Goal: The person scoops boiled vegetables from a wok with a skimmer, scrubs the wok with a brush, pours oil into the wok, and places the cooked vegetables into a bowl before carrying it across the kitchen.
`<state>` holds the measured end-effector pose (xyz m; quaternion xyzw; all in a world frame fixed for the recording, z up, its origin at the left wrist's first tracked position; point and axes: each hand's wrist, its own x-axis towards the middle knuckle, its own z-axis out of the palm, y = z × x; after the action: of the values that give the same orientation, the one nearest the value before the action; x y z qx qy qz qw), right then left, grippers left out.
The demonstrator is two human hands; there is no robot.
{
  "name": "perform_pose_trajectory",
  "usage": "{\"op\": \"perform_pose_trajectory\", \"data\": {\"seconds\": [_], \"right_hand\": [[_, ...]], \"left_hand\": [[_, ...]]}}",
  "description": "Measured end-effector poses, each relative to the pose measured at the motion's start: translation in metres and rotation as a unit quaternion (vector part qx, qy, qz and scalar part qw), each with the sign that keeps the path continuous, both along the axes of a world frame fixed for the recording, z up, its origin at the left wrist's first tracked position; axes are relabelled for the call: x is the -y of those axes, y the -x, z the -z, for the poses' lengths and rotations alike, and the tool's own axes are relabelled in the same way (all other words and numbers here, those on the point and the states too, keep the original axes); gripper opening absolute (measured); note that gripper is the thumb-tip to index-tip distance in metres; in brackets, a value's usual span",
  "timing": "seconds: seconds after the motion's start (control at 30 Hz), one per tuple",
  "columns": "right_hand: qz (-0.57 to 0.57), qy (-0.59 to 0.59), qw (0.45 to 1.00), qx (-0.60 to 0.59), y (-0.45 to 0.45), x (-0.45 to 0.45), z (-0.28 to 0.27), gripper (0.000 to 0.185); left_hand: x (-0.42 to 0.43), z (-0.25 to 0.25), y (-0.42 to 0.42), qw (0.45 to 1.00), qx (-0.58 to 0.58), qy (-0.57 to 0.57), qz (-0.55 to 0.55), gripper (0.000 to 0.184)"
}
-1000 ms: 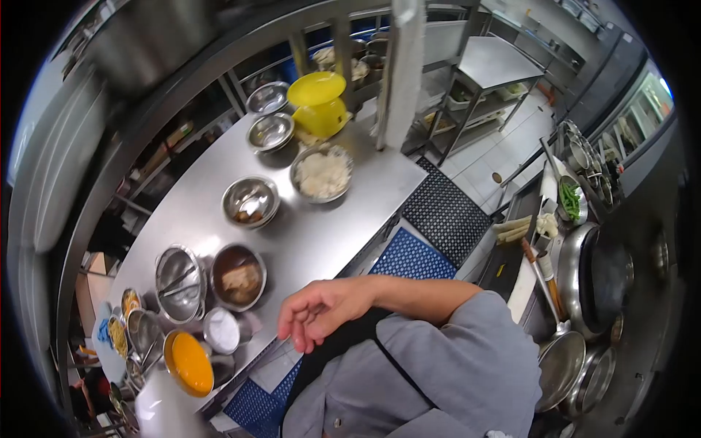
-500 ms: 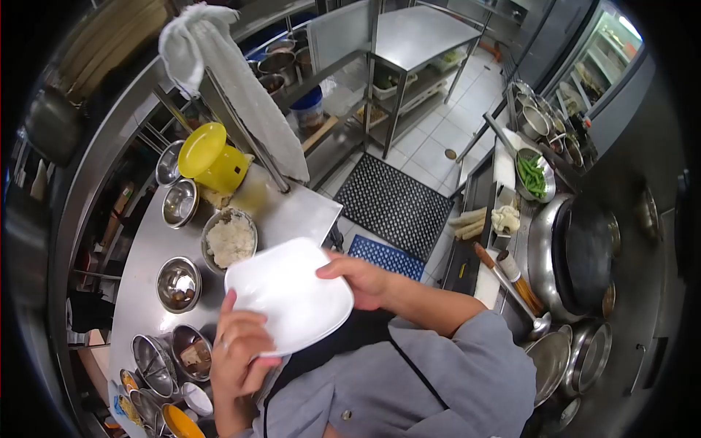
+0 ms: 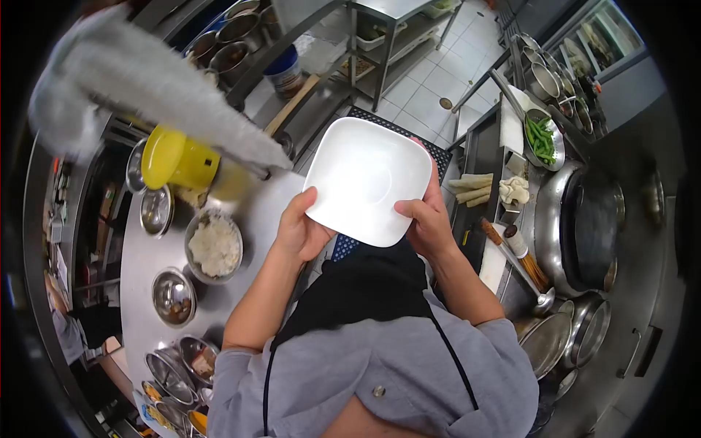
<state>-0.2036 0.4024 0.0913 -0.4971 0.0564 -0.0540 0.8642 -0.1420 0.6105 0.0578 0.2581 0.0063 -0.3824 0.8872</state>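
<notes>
A white square plate (image 3: 358,175) with rounded corners is held out in front of my body, its hollow side facing me. My left hand (image 3: 303,226) grips its lower left edge, thumb on the rim. On the right side my right hand (image 3: 431,219) clasps the edge, with the thumb lying over the rim and the fingers mostly hidden behind. Nearest on the left is a metal bowl of white rice (image 3: 215,247), standing on the steel counter (image 3: 142,252).
A yellow container (image 3: 175,159) and metal bowls (image 3: 174,296) stand on the left counter, below a hanging white towel (image 3: 139,66). At right are a wok (image 3: 562,226), a ladle (image 3: 542,298), a bamboo brush (image 3: 527,255) and green peppers (image 3: 540,139) in a strainer. Another person's sleeve (image 3: 67,332) shows far left.
The plate has moved up and to the right, away from the left counter. My left hand has shifted from the plate's near side to its lower left edge. The view has turned.
</notes>
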Motion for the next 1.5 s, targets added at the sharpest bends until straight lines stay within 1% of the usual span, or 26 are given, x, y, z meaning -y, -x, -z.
{"op": "perform_pose_trajectory", "data": {"seconds": [0.1,0.2,0.3,0.33,0.4,0.43,0.53,0.57,0.67,0.73,0.8,0.83,0.87,0.93,1.0,1.07,1.13,1.17,1.27,1.3,1.33,1.4,1.47,1.5], "right_hand": [[0.023,-0.017,0.999,-0.025,-0.021,0.041,0.018,0.095],[0.02,-0.032,0.998,-0.05,-0.045,0.099,0.03,0.094],[0.002,-0.027,0.999,-0.034,-0.061,0.155,0.031,0.084],[0.015,-0.032,0.999,-0.037,-0.065,0.169,0.029,0.08],[0.041,-0.043,0.997,-0.043,-0.071,0.194,0.028,0.072],[0.047,0.006,0.998,-0.032,-0.072,0.208,0.033,0.067],[0.095,-0.076,0.992,-0.043,-0.064,0.238,0.031,0.068],[0.152,-0.068,0.986,-0.026,-0.064,0.239,0.025,0.068],[0.201,-0.005,0.972,-0.119,-0.043,0.252,0.051,0.067],[0.115,0.068,0.98,-0.148,-0.027,0.252,0.082,0.062],[0.018,0.2,0.972,-0.121,-0.026,0.253,0.081,0.056],[-0.003,0.182,0.97,-0.158,-0.029,0.262,0.062,0.052],[0.025,0.181,0.971,-0.156,-0.029,0.269,0.066,0.052],[0.081,0.175,0.97,-0.149,-0.035,0.275,0.075,0.051],[0.154,0.185,0.954,-0.177,-0.055,0.282,0.071,0.042],[0.214,0.183,0.939,-0.2,-0.077,0.289,0.074,0.037],[0.248,0.177,0.912,-0.273,-0.097,0.301,0.082,0.03],[0.262,0.173,0.898,-0.309,-0.105,0.309,0.083,0.027],[0.341,0.271,0.789,-0.434,-0.131,0.334,0.072,0.022],[0.372,0.289,0.748,-0.468,-0.138,0.343,0.066,0.02],[0.384,0.282,0.719,-0.506,-0.141,0.356,0.064,0.02],[0.428,0.304,0.665,-0.531,-0.14,0.392,0.071,0.018],[0.486,0.348,0.589,-0.545,-0.136,0.44,0.082,0.018],[0.494,0.362,0.545,-0.572,-0.131,0.468,0.09,0.019]], "left_hand": [[0.041,0.021,-0.039,0.995,0.027,-0.008,0.099,0.074],[0.096,0.026,-0.074,0.985,0.019,0.078,0.151,0.07],[0.156,0.024,-0.099,0.983,-0.064,0.091,0.148,0.075],[0.176,0.023,-0.108,0.98,-0.089,0.095,0.148,0.077],[0.215,0.015,-0.122,0.986,-0.054,0.024,0.155,0.082],[0.233,0.01,-0.129,0.987,-0.035,-0.011,0.158,0.085],[0.284,-0.002,-0.148,0.981,-0.026,0.001,0.194,0.08],[0.3,-0.003,-0.157,0.979,-0.024,0.012,0.203,0.08],[0.345,-0.005,-0.188,0.974,-0.018,0.038,0.223,0.079],[0.376,-0.001,-0.211,0.968,-0.019,0.05,0.246,0.08],[0.404,0.001,-0.236,0.964,-0.03,0.075,0.252,0.085],[0.421,0.002,-0.25,0.959,-0.04,0.09,0.267,0.087],[0.44,0.004,-0.265,0.946,-0.056,0.127,0.293,0.092],[0.475,-0.001,-0.295,0.93,-0.06,0.157,0.325,0.092],[0.51,0.004,-0.328,0.914,-0.047,0.191,0.355,0.085],[0.538,0.007,-0.357,0.912,-0.039,0.173,0.369,0.083],[0.565,0.009,-0.379,0.901,-0.056,0.167,0.396,0.083],[0.578,0.009,-0.386,0.898,-0.054,0.164,0.405,0.079],[0.609,0.012,-0.401,0.895,-0.081,0.092,0.429,0.074],[0.619,0.015,-0.404,0.889,-0.093,0.079,0.441,0.073],[0.627,0.02,-0.405,0.885,-0.105,0.065,0.45,0.072],[0.639,0.028,-0.407,0.879,-0.115,0.036,0.461,0.073],[0.649,0.036,-0.403,0.876,-0.116,0.007,0.467,0.075],[0.653,0.041,-0.401,0.875,-0.11,-0.006,0.472,0.076]]}}
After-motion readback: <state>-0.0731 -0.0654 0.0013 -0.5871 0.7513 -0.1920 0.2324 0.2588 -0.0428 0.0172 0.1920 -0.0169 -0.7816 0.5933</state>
